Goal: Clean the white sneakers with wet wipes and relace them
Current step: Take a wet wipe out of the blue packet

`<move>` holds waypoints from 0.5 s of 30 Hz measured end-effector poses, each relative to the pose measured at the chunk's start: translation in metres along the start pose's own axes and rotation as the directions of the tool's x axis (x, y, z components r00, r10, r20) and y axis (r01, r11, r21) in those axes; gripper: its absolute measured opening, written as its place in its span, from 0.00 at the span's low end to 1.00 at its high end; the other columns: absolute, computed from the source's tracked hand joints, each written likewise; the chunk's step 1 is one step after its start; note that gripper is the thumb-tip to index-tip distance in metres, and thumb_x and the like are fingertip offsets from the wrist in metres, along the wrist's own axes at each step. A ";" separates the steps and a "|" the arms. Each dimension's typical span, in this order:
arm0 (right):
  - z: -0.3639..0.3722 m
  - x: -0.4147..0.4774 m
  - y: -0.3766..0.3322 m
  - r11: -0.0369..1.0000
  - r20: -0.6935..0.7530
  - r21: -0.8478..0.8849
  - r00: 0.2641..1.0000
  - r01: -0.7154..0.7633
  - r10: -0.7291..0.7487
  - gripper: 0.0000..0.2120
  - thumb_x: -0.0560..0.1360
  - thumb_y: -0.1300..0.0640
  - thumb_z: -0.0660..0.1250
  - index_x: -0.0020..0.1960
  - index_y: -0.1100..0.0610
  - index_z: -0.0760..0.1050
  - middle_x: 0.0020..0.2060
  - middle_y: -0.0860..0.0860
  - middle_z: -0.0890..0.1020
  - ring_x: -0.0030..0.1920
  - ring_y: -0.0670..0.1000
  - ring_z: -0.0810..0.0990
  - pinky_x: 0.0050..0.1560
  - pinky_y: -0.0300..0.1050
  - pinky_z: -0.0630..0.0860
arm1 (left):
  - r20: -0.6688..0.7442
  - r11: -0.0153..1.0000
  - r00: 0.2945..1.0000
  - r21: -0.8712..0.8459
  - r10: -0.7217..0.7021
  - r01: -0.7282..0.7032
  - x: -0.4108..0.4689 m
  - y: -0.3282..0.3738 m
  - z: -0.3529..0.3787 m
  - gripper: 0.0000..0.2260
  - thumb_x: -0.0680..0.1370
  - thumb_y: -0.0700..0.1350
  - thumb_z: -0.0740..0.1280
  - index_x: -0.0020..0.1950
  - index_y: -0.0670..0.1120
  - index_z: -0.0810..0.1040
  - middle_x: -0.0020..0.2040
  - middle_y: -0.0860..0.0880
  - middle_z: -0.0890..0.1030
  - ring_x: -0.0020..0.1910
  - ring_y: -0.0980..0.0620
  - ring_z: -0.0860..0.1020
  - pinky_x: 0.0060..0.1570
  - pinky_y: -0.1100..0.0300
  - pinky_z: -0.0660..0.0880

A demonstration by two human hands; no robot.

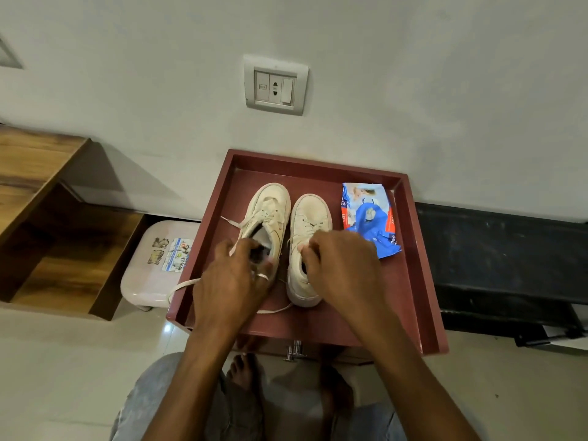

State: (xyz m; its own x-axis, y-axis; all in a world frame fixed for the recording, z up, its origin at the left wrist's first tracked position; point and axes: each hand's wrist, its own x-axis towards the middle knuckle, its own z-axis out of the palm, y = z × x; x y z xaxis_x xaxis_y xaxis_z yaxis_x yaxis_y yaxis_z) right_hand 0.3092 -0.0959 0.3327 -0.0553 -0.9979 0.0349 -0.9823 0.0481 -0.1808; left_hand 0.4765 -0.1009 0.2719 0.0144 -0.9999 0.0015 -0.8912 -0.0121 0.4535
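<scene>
Two white sneakers stand side by side on a dark red surface point(413, 249) with a raised rim, with their toes pointing toward the wall. The left hand point(229, 281) grips the left sneaker point(270, 202) at its opening, with the fingers curled over the collar and the thumb on the inner side. This hand wears a ring point(263, 275). A loose white lace point(181, 286) comes out of this sneaker, hangs over the left rim and runs back under the hand. The right hand point(343, 265) holds the right sneaker point(310, 214) with its fingers bent into the opening near the tongue. I cannot tell if it also pinches a lace. A blue pack of wet wipes point(369, 218) lies flat just beside the right sneaker, near the right rim. On the floor at the left stands a pale pink stool point(146, 281), touching the red surface.
</scene>
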 end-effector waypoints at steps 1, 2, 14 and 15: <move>0.005 -0.010 0.002 1.000 0.016 -0.006 1.000 0.007 -0.007 0.17 0.78 0.40 0.60 0.47 0.51 0.80 0.42 0.49 0.83 0.48 0.55 0.79 0.49 0.51 0.73 | 0.036 0.999 0.999 0.033 0.011 -0.013 -0.002 0.003 0.002 0.23 0.76 0.66 0.66 0.67 0.56 0.73 0.69 0.46 0.73 0.54 0.42 0.82 0.44 0.47 0.82; 0.010 -0.018 0.004 1.000 0.047 -0.004 0.999 0.019 -0.018 0.18 0.77 0.38 0.60 0.48 0.50 0.80 0.44 0.49 0.83 0.50 0.55 0.78 0.51 0.51 0.72 | 0.059 0.996 0.998 0.090 0.020 -0.026 -0.002 0.006 0.004 0.25 0.75 0.66 0.67 0.67 0.54 0.73 0.68 0.45 0.73 0.53 0.42 0.82 0.44 0.48 0.82; 0.045 -0.043 0.003 0.990 0.044 0.024 0.989 0.139 -0.140 0.05 0.72 0.55 0.72 0.41 0.56 0.79 0.39 0.54 0.81 0.36 0.59 0.82 0.35 0.50 0.77 | -0.088 0.991 0.993 0.117 0.076 -0.065 0.062 -0.006 0.014 0.17 0.77 0.44 0.72 0.63 0.40 0.76 0.68 0.38 0.72 0.54 0.33 0.79 0.45 0.40 0.80; 0.047 -0.045 0.001 0.990 0.046 -0.002 0.989 0.143 -0.143 0.06 0.69 0.55 0.74 0.38 0.56 0.79 0.36 0.53 0.81 0.33 0.58 0.82 0.32 0.47 0.75 | -0.104 0.991 0.992 0.118 0.076 -0.064 0.063 -0.005 0.016 0.19 0.76 0.43 0.72 0.65 0.40 0.75 0.68 0.37 0.72 0.57 0.33 0.78 0.46 0.41 0.79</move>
State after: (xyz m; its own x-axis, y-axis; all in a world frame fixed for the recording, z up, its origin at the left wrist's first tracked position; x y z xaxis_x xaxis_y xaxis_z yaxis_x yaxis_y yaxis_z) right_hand 0.3189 -0.0529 0.2851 0.0940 -0.9955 0.0147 -0.9805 -0.0951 -0.1721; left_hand 0.4751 -0.1641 0.2556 -0.0065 -0.9917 0.1286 -0.9374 0.0508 0.3445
